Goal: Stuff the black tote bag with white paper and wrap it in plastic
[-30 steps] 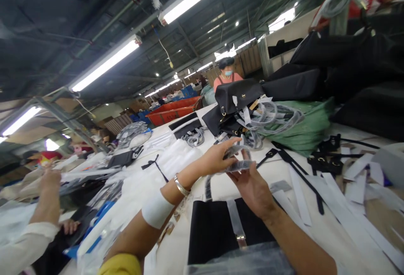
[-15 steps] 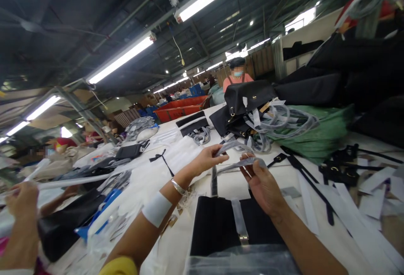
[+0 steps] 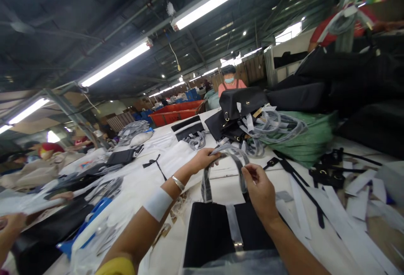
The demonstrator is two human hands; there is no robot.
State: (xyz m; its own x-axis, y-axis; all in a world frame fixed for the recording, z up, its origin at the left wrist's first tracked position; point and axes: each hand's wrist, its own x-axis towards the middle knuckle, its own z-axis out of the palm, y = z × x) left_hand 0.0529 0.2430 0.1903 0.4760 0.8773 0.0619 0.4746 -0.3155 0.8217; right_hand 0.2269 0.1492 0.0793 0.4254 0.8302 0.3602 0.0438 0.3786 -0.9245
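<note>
A black bag (image 3: pixel 208 233) lies in front of me on the white table (image 3: pixel 227 182), its arched handle (image 3: pixel 235 157) wrapped in clear film. My left hand (image 3: pixel 203 160) is closed on the top left of that handle. My right hand (image 3: pixel 260 189) pinches the handle's right side lower down. A film-wrapped strap with a metal buckle (image 3: pixel 235 231) runs down the bag's front. A white band and a silver bracelet (image 3: pixel 178 182) are on my left forearm.
Black bags (image 3: pixel 243 100) and wrapped handles pile up on a green sack (image 3: pixel 303 138) behind. Black straps (image 3: pixel 303 184) and white paper strips (image 3: pixel 356 207) litter the right. Another person's hand (image 3: pixel 11 226) works at far left; a masked person stands beyond the red bins (image 3: pixel 175 113).
The handle was held flatter between my hands; now it stands as an upright arch. My right hand has slid down its right side, and the neighbour's hand at left has dropped lower.
</note>
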